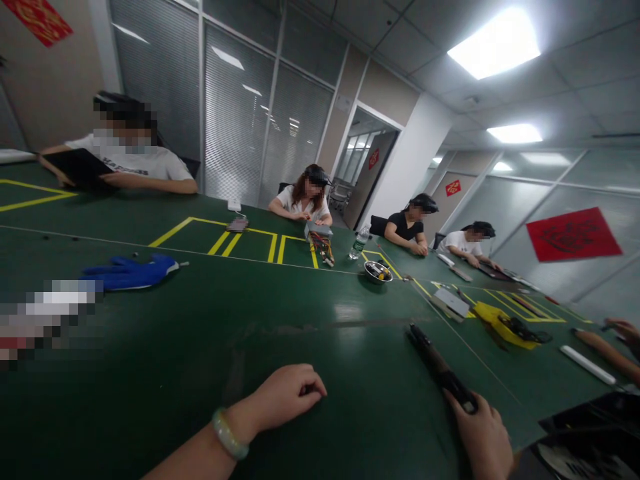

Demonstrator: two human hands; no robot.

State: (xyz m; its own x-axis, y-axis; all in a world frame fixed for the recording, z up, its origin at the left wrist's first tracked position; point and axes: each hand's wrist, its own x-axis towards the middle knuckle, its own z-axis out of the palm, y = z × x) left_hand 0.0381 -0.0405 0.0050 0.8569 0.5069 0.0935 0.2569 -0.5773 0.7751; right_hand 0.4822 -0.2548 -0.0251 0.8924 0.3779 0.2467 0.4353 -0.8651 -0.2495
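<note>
My left hand (286,396) rests on the green table (210,333) with its fingers curled into a loose fist; nothing shows in it. A pale green bangle (229,435) sits on that wrist. My right hand (483,435) lies near the table's front edge, its fingers wrapped round the handle end of a long dark tool (440,367). The tool lies on the table and points away from me toward the far side.
A blue glove (131,272) lies at the left. A metal bowl (377,271), a water bottle (359,241) and a box with coloured wires (320,241) stand mid-table. A yellow object (503,323) lies to the right. Several people sit along the far side; another person's arm (607,353) reaches in at right.
</note>
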